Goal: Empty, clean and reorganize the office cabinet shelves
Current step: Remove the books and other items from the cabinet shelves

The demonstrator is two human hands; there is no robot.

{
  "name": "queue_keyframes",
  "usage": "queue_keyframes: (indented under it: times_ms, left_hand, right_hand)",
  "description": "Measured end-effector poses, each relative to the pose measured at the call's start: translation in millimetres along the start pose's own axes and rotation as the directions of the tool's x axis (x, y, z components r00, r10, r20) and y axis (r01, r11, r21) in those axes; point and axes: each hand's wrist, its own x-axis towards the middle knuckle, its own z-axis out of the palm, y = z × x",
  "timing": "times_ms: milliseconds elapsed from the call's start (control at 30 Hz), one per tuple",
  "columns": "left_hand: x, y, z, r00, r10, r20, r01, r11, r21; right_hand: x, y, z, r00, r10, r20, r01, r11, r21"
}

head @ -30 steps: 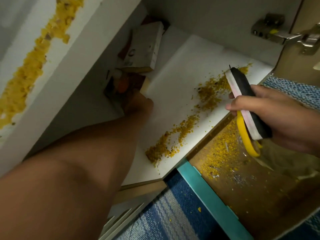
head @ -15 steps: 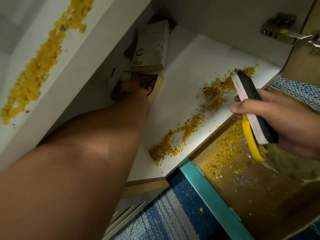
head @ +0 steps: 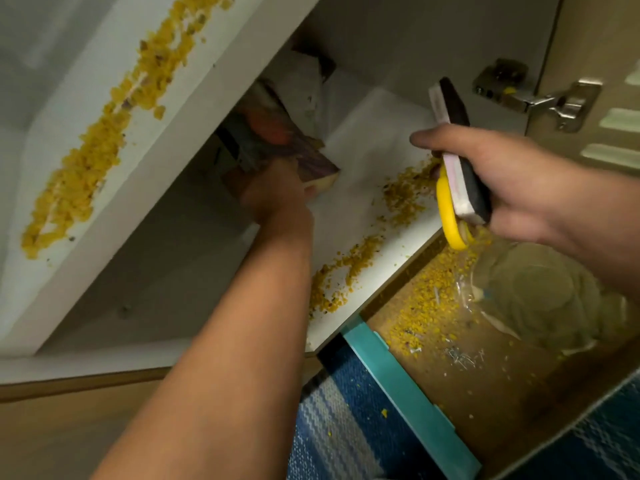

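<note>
Crumbs (head: 346, 275) lie yellow on the low shelf (head: 374, 161) edge. Your right hand (head: 512, 188) grips a brush (head: 457, 150) above them. Farther in, your left hand (head: 273, 195) holds a book (head: 277, 147) by its corner, deep in the cabinet.

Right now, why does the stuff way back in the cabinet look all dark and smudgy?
Head view: the upper shelf shades the back corner, so the book that the left hand grips is dim and motion-blurred; the right hand, the eraser block and the yellow crumbs near the front are brighter and sharper; the wide lens bends shelf edges.
</note>
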Motion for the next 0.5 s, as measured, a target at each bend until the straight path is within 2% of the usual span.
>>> queue_keyframes:
  times_ms: [167, 333, 400, 500]
  left_hand:
    - [-64.1, -5.0, -12.4, 0.998, -0.018, 0.061, 0.015, 0.998, 0.056]
    - [-107.3, -4.1, -17.0, 0.988, -0.024, 0.151, 0.011, 0.996, 0.086]
    - [-117.2, -2.4, -14.6, 0.968, -0.032, 0.248, 0.008, 0.996, 0.094]
    - [-125.7, 3.3, -8.1, 0.907, -0.047, 0.419, -0.043, 0.978, 0.203]
  right_hand:
    - [9.4, -6.2, 5.0, 0.999, 0.024, 0.027, -0.026, 0.998, 0.053]
    - [8.6, 2.4, 3.5, 0.982, 0.036, 0.186, -0.055, 0.994, 0.095]
    - [6.9, 5.5, 1.7, 0.970, 0.037, 0.240, -0.073, 0.987, 0.142]
    - [4.2, 7.0, -9.2, 0.957, 0.025, 0.289, -0.100, 0.964, 0.246]
